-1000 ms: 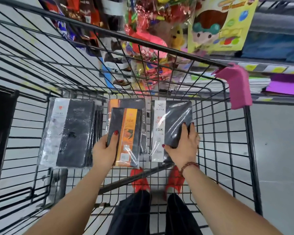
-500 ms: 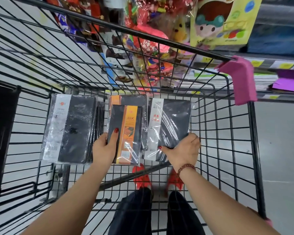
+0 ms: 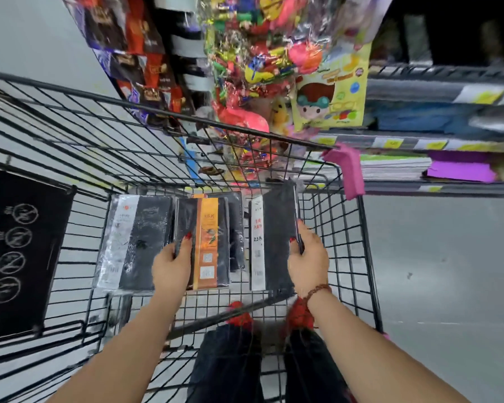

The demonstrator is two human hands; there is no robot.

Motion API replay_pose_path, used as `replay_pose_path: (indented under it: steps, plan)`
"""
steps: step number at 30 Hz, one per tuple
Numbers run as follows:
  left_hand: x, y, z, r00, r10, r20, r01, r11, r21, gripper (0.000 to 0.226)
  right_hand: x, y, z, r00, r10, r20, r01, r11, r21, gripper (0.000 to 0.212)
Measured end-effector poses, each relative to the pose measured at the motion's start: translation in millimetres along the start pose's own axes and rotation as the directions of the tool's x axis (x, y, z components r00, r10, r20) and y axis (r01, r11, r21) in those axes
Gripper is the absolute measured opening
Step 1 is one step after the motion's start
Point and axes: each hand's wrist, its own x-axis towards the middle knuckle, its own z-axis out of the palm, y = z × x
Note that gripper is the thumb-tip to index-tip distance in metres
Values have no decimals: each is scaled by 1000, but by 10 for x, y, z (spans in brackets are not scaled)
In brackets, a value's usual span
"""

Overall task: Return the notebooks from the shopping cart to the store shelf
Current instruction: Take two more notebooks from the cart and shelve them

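1. Head view, looking down into a black wire shopping cart (image 3: 346,257), with two bare arms reaching in.
2. The left hand (image 3: 170,267) grasps an orange-banded notebook (image 3: 208,242) by its left edge. The thumb lies on the cover and the fingers curl around the edge.
3. That notebook lies in the middle of the cart floor, on top of a dark notebook (image 3: 236,228).
4. The right hand (image 3: 307,257) grasps a white-banded notebook (image 3: 274,234) by its right edge, thumb on the cover and fingers wrapped behind.
5. This notebook is inside the cart, near the right wall. Whether it rests on the floor cannot be told.
6. A pile of notebooks (image 3: 137,242), black with a white band, lies flat on the left of the cart floor, just beside the left hand.
7. A black panel (image 3: 15,251) with white circle symbols hangs on the cart's left wall.
8. A pink guard (image 3: 351,173) caps the cart's far right corner.
9. Beyond that corner, a store shelf (image 3: 448,189) holds a paper stack (image 3: 396,167) and a purple pad (image 3: 460,170).
10. Bags of toys (image 3: 259,68) hang above the cart's far end.
11. A beaded bracelet (image 3: 317,290) circles the right wrist.
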Motion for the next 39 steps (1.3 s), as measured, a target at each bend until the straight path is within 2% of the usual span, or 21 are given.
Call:
replay_pose_path:
  steps: [3,6,11,15,19,21,23,26,29,33,39]
  plan:
    - [-139,153,-142,1000,10,-10,-10,997,-73,59,-212,-211,-264,994,-80,-67,85,995,62,46]
    - [-330,387,-272,1000,31,-7,-31,990,-138,48,-451,-372,-575,980,-165,-113,185,964,193,46]
    - [-708,754,-387,990,141,19,-137,979,-151,51,-661,-531,-1179,971,-201,-126,237,835,497,42]
    - [-1252,1147,-303,960,281,16,-275,950,-150,57,-754,-492,-1734,963,-220,-155,268,766,584,40]
    - [-1819,1387,27,916,399,35,-393,912,-116,50,-938,-223,-2406,950,-198,-244,311,699,644,38]
    - [-2138,1425,258,901,428,65,-421,902,-97,55,-1060,6,-2802,943,-184,-277,326,672,665,39]
    - [-2491,1485,514,884,457,96,-448,888,-103,47,-1177,285,-3215,941,-158,-299,326,659,678,39]
    - [-3041,1545,957,872,461,164,-428,881,-202,37,-1351,706,-3840,931,-115,-346,331,661,673,39]
    - [-3542,1608,1380,844,475,250,-414,872,-261,40,-1497,1069,-4383,914,-90,-396,356,648,674,39]
    - [-3931,1655,1853,795,501,341,-448,865,-226,48,-1582,1494,-4874,885,-35,-464,380,630,677,38]
    - [-4264,1935,2370,781,464,417,-417,886,-204,36,-1456,1873,-5362,849,65,-525,389,595,703,36]
